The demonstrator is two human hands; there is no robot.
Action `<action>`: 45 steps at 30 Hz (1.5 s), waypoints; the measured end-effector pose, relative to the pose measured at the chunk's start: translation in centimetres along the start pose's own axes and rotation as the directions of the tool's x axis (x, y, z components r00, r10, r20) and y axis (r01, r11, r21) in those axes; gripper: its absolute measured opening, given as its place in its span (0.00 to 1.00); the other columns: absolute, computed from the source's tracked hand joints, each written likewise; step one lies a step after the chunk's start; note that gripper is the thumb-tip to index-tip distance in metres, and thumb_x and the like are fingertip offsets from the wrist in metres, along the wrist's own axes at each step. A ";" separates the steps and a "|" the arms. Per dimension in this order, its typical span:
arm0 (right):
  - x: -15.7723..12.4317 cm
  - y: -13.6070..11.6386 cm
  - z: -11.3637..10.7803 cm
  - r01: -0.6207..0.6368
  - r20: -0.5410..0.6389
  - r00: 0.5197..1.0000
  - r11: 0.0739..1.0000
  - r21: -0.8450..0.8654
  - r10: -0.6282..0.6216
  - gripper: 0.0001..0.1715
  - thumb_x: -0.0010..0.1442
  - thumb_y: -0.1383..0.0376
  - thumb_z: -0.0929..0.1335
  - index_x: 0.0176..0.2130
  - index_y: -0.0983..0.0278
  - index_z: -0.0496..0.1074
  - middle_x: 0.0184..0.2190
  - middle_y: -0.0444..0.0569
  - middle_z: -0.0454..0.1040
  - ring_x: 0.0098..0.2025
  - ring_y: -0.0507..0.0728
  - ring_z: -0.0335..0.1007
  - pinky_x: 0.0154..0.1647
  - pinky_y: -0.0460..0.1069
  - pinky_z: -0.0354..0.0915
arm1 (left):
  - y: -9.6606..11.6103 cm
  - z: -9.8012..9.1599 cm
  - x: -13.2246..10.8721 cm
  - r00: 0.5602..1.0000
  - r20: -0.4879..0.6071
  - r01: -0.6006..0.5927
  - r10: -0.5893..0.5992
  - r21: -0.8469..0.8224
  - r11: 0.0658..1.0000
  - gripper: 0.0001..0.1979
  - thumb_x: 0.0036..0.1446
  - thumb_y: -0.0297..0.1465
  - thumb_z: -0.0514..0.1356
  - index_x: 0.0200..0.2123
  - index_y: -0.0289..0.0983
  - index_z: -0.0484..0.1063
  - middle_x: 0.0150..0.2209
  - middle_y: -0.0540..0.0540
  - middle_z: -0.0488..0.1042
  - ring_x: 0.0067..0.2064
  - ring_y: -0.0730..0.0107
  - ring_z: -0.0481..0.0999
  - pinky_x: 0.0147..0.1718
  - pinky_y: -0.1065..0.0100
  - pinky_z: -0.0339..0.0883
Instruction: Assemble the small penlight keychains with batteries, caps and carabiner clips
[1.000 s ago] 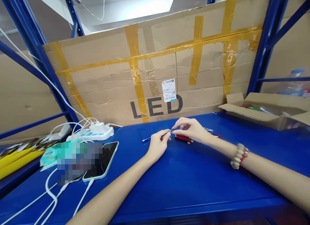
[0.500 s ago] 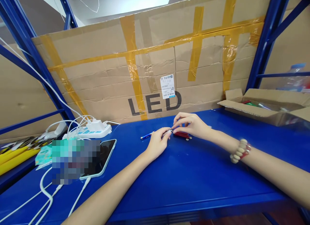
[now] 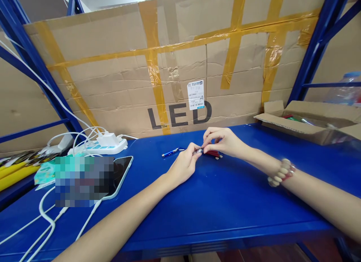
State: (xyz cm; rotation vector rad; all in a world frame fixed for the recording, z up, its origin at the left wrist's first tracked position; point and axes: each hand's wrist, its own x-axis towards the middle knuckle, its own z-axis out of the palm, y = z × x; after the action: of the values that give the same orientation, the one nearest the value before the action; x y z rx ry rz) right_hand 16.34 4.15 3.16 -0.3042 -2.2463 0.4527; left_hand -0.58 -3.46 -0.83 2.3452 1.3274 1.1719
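Note:
My left hand pinches a small silvery piece between thumb and fingertips. Against the right end of that piece, the thumb and fingers of my right hand are closed; whatever they grip is too small to make out. Dark red cylinders with metal ends lie on the blue surface just under my right hand, partly covered by it. A blue metallic pen-like tube with a thin dark cord lies to the left of my left hand.
On the left are a phone with a cable, a white power strip with tangled cords, and yellow packages. An open cardboard box stands at the back right. A large cardboard panel rises behind the blue surface.
The camera view has shifted a little. My hands remain together at the small silvery piece, more of which now shows between the fingertips.

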 end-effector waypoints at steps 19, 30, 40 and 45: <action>-0.4 0.0 0.7 -0.333 0.110 0.941 0.935 0.119 0.321 0.14 0.46 0.57 0.70 0.25 0.67 0.74 0.19 0.44 0.70 0.17 0.47 0.61 0.17 0.43 0.58 | 0.1 0.2 -0.4 0.999 -0.042 -0.023 0.032 0.199 0.980 0.04 0.60 0.25 0.46 0.33 0.39 0.56 0.43 0.40 0.73 0.48 0.62 0.72 0.41 0.63 0.67; -0.4 0.4 0.8 -0.446 0.198 0.891 0.872 0.204 0.410 0.18 0.46 0.54 0.70 0.27 0.68 0.74 0.15 0.42 0.67 0.14 0.46 0.58 0.13 0.42 0.56 | 0.8 -0.1 -0.4 0.999 -0.047 0.013 -0.005 0.172 0.985 0.07 0.61 0.27 0.46 0.40 0.38 0.61 0.40 0.44 0.73 0.41 0.66 0.73 0.40 0.66 0.65; 0.0 0.2 0.0 -0.297 0.184 0.942 0.953 0.067 0.281 0.20 0.46 0.51 0.69 0.24 0.67 0.72 0.17 0.44 0.69 0.17 0.49 0.63 0.18 0.44 0.59 | 1.5 -0.1 -0.3 0.998 -0.012 0.070 -0.070 0.270 0.960 0.09 0.62 0.30 0.44 0.42 0.40 0.61 0.39 0.47 0.74 0.40 0.66 0.74 0.37 0.67 0.65; -0.1 0.6 -0.6 -0.066 0.233 0.967 0.982 -0.179 0.108 0.22 0.53 0.50 0.65 0.24 0.65 0.73 0.22 0.46 0.72 0.24 0.50 0.66 0.26 0.45 0.59 | 1.3 0.0 -0.4 0.996 0.039 0.072 -0.085 0.266 0.961 0.10 0.63 0.31 0.44 0.44 0.41 0.60 0.39 0.48 0.73 0.39 0.67 0.74 0.36 0.68 0.65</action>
State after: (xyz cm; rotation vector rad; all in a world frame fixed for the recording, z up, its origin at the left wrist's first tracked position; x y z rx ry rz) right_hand 16.89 4.78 3.26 -0.4595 -2.5241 0.3595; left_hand 0.10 -4.56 -0.35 2.4533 1.6324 0.9580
